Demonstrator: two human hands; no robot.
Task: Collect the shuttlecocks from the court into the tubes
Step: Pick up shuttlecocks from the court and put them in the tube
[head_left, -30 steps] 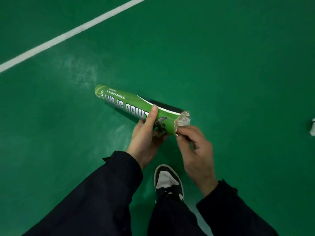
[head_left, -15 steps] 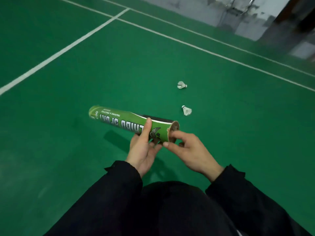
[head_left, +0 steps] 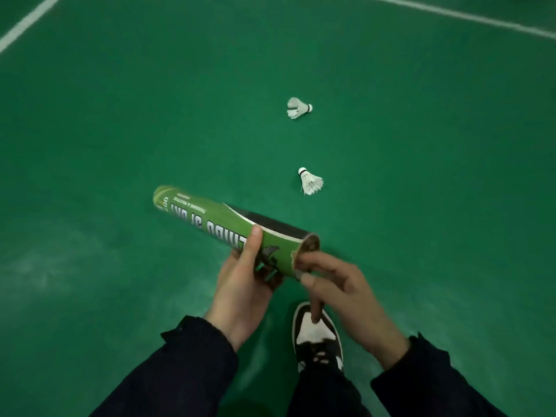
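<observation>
Left hand (head_left: pixel 240 296) grips the green shuttlecock tube (head_left: pixel 222 224), right hand (head_left: pixel 346 299) looks loosely open at its mouth, two shuttlecocks (head_left: pixel 311 182) on the court (head_left: pixel 120 130) beyond.

Green badminton court floor (head_left: pixel 120 130) with white boundary lines (head_left: pixel 21 27) at the far corners. Two white feather shuttlecocks lie on it — one farther off (head_left: pixel 298 108), one nearer (head_left: pixel 310 182) — well apart. A black-and-white sneaker (head_left: pixel 316 335) stands on it.

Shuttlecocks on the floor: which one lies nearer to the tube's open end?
The lower shuttlecock, cork pointing up-left, just above the tube; the other shuttlecock lies farther up the court.
</observation>
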